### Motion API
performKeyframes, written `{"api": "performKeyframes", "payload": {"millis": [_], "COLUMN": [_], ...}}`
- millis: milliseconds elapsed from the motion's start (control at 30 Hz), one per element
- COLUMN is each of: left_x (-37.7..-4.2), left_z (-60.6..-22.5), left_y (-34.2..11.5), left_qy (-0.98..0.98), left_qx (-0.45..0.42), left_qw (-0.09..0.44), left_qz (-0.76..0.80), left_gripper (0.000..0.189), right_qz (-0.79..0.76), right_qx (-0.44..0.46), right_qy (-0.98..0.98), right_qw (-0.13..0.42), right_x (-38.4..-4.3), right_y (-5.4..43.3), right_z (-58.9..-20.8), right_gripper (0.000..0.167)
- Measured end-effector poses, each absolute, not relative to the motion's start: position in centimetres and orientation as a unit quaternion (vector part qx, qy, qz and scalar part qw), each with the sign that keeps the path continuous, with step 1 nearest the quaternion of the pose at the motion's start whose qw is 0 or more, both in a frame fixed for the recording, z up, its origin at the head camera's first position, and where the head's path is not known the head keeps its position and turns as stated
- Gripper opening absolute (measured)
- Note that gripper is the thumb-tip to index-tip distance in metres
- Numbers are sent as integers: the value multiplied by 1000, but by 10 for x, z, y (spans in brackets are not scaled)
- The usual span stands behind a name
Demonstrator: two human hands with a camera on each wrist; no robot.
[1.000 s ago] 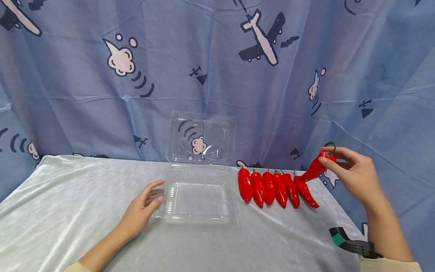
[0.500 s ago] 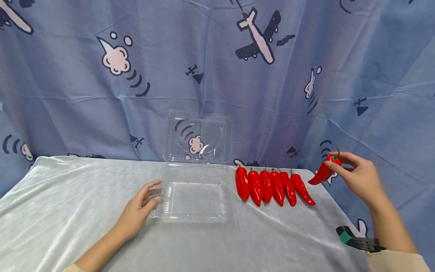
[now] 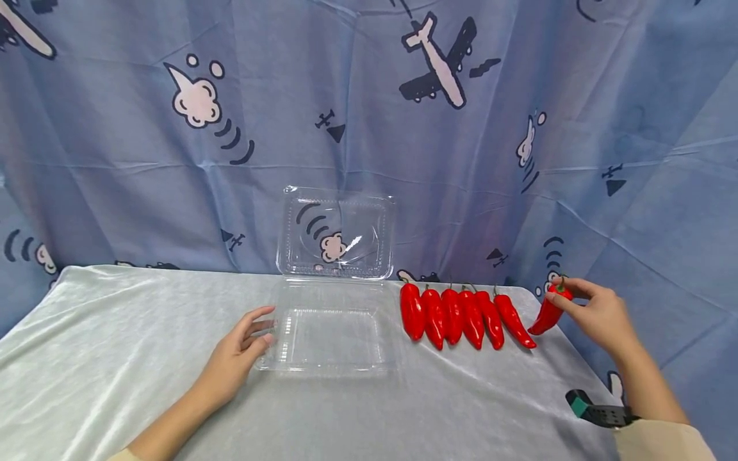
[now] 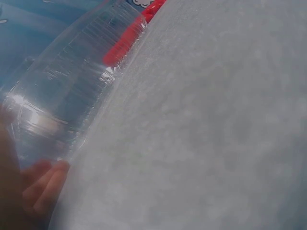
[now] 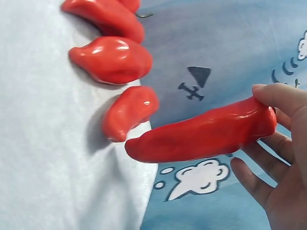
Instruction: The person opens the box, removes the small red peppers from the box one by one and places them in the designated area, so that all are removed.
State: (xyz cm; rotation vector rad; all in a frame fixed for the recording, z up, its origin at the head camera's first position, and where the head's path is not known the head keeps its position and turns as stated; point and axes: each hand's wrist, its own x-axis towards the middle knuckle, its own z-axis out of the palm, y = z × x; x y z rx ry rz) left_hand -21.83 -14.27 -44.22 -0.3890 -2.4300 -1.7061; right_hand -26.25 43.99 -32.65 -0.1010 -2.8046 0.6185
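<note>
My right hand pinches a red chili pepper near its stem end, thumb in front. The pepper slants with its tip down and to the left, just right of the row. In the right wrist view, the held chili pepper points toward the nearest lying pepper. A row of several red chili peppers lies on the table, stems toward the back. My left hand rests at the left side of a clear plastic clamshell box, fingers relaxed. Its fingertips are right at the box's edge in the left wrist view.
The box's clear lid stands raised at the back. A pale velvety cloth covers the table. Behind and to the right hangs a blue curtain printed with planes and clouds. The table's right edge runs close under the held pepper.
My right hand has moved the chili pepper off the rightmost lying one, to the right and then down. The left hand stays by the box. The head view has shifted slightly.
</note>
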Motion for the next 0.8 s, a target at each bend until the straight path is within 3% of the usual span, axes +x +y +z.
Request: {"api": "performKeyframes", "payload": {"millis": [200,800], "left_x": [-219,-217], "left_z": [-443,-444], "left_y": [-140,-143], "left_qy": [-808,-811], "left_qx": [-128,-129], "left_qw": [70,75], "left_qz": [-571,-566], "left_gripper": [46,46], "right_qz": [224,225], "right_qx": [-47,-47], "right_qy": [-966,-962], "right_qw": [118,150], "right_x": [-265,-290], "right_y": [442,435], "right_z": [-337,-351], "right_gripper": [60,62]}}
